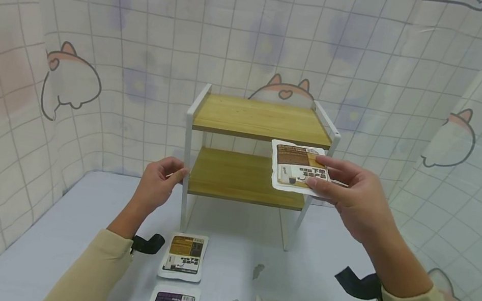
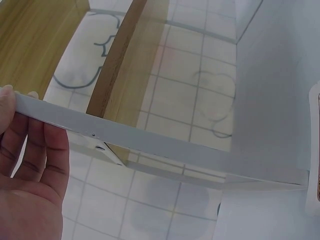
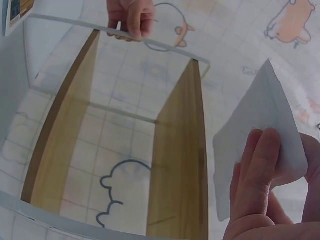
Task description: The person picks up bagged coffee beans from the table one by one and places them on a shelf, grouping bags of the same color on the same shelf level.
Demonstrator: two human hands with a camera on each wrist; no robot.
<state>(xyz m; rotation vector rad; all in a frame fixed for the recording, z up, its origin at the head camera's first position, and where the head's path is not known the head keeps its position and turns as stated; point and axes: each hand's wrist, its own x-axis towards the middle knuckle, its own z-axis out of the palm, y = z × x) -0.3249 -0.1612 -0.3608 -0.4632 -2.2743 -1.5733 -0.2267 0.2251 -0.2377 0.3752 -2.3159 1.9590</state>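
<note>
Though blotched, pale tabletop (image 1: 224, 269), gridded backdrop (image 1: 161, 57).

This looks like a small curtained booth: checked cloth (image 1: 169, 37) (printed with cartoon animals (image 1: 72, 80)) hangs behind and on both sides of a pale table (image 1: 94, 207).

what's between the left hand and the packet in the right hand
In the head view, the rack's lower shelf lies between the left hand and the packet in the right hand.
</note>
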